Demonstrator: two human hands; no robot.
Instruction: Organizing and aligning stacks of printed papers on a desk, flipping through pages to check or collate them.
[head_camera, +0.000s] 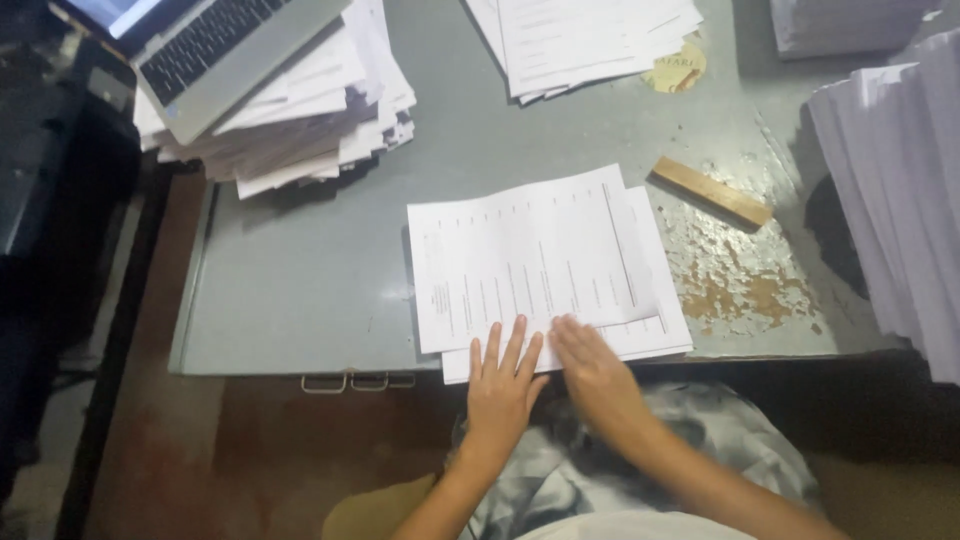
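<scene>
Hands flat: my left hand (503, 385) and right hand (590, 365) lie open, gripping nothing, pressing the printed sheets (540, 265) at the metal desk's (300, 290) near edge; I judge squaring comes next.

The laptop (205, 50) is cut off by the top edge, as are two paper stacks (590, 40). A tall white paper pile (900, 200) runs off the right edge. Print on the sheets (530, 265) is too small to tell. The right hand (595, 375) is blurred.
</scene>
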